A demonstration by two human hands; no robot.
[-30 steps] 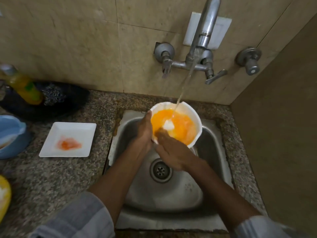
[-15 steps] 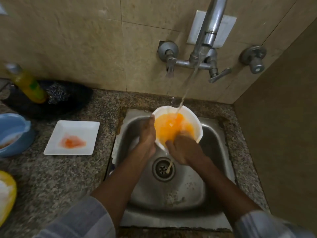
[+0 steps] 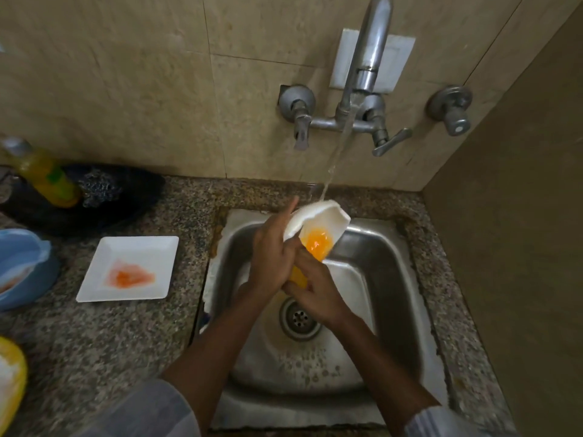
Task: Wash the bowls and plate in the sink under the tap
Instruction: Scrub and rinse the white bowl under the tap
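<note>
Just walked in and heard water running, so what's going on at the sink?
A person is washing a white bowl over the steel sink with the tap running. The left hand holds the bowl tilted on its side, and the right hand is at its lower edge, where orange residue shows inside. A white square plate smeared with orange waits on the counter, unwashed.
</note>
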